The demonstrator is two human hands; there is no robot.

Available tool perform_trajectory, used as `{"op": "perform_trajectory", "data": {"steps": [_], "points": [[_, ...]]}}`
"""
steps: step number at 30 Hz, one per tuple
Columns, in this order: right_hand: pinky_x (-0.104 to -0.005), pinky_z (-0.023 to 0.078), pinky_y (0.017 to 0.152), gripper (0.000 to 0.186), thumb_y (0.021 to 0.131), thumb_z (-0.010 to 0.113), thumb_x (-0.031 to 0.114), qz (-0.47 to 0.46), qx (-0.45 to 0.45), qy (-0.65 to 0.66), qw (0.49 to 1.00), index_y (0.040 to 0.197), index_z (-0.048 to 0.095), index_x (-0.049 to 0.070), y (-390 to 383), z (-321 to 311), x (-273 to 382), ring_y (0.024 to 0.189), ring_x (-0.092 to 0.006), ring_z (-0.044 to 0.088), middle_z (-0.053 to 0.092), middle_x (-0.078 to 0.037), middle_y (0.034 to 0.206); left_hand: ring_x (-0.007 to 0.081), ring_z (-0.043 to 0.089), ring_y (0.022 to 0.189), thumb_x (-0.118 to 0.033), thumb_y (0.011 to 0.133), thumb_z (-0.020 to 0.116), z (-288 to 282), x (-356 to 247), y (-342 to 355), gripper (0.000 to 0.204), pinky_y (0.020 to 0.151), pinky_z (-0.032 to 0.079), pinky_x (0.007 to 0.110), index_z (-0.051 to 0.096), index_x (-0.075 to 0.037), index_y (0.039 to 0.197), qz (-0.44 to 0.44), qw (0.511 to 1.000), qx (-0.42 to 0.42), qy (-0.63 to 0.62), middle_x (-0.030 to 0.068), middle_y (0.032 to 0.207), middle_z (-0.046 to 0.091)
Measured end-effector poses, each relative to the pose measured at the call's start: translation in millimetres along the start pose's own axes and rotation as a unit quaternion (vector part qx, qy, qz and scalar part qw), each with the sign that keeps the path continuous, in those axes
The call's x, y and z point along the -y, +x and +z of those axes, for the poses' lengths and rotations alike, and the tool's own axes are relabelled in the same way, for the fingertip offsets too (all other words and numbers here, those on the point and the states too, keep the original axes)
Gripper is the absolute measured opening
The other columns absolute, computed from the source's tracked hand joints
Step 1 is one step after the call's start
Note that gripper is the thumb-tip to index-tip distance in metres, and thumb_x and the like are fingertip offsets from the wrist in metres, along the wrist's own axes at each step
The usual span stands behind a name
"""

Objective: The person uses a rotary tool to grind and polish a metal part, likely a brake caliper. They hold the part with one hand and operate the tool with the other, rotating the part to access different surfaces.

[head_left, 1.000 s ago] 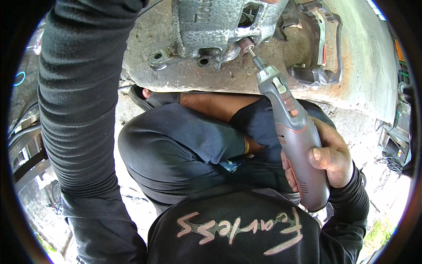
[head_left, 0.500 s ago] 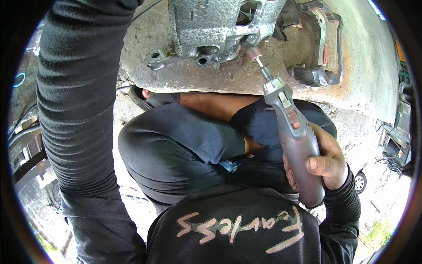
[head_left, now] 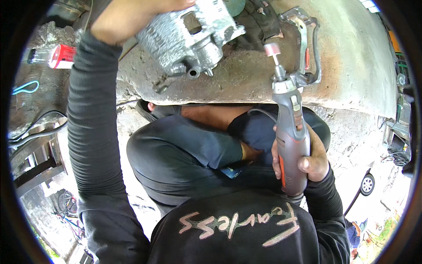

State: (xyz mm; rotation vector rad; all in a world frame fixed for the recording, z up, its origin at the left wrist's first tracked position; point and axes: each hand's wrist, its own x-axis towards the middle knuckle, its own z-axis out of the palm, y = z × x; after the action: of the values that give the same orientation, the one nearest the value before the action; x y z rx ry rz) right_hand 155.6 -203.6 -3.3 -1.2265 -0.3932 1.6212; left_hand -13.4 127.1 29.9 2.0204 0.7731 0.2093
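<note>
**Right of frame centre: rotary tool (head_left: 292, 143) clear of the brake caliper (head_left: 173, 50)**

Right hand (head_left: 318, 154) clamped on the tool body, thumb along its side. Sanding drum (head_left: 272, 49) points up-frame, well apart from the caliper; half a second ago it sat close to the casting's lower edge. My read: no material coming off right now.

Left hand (head_left: 140, 13) now shows, upper left, against the caliper; fingers run out of frame, can't tell how tight. Caliper, top left of centre, has shifted left and turned. Can't tell if it's lifted or resting on the slab (head_left: 356, 57).

Farther out: dark cloth (head_left: 255, 31) at top, caliper bracket (head_left: 303, 44) upper right.

Containers: clear bottle (head_left: 61, 56) with red label, upper left, contents unreadable. Teal round thing (head_left: 235, 6) at top edge, partly hidden; might be a vessel, can't tell.
</note>
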Motion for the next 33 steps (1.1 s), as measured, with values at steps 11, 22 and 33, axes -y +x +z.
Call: {"op": "perform_trajectory", "data": {"steps": [11, 22, 33], "points": [[-0.0366, 0.056, 0.055, 0.093, 0.067, 0.085, 0.041, -0.045, 0.014, 0.072, 0.996, 0.135, 0.040, -0.003, 10, 0, -28, 0.062, -0.0262, 0.064, 0.060, -0.019, 0.086, 0.0163, 0.066, 0.086, -0.020, 0.092, 0.064, 20, 67, -49, 0.030, 0.079, 0.051, 0.029, 0.067, 0.005, 0.107, -0.091, 0.926, -0.213, -0.299, 0.0115, 0.100, 0.070], [-0.0410, 0.056, 0.070, 0.092, 0.079, 0.063, 0.071, -0.053, 0.037, 0.059, 0.996, 0.134, 0.042, -0.001, 25, 7, -40, 0.075, -0.0294, 0.065, 0.061, -0.020, 0.090, 0.0103, 0.059, 0.073, -0.018, 0.090, 0.068, 53, 67, -66, 0.024, 0.070, 0.045, 0.024, 0.067, 0.006, 0.092, -0.067, 0.850, -0.355, -0.384, 0.0071, 0.086, 0.067], [-0.0445, 0.056, 0.069, 0.087, 0.075, 0.052, 0.084, 0.022, 0.075, 0.159, 0.984, 0.111, 0.050, 0.004, 27, 0, -58, 0.074, -0.0291, 0.065, 0.063, -0.018, 0.083, 0.0109, 0.055, 0.072, -0.021, 0.092, 0.067, 65, 90, -72, 0.029, 0.068, 0.044, 0.026, 0.069, 0.007, 0.092, -0.072, 0.823, -0.440, -0.353, 0.0042, 0.085, 0.065]]}}
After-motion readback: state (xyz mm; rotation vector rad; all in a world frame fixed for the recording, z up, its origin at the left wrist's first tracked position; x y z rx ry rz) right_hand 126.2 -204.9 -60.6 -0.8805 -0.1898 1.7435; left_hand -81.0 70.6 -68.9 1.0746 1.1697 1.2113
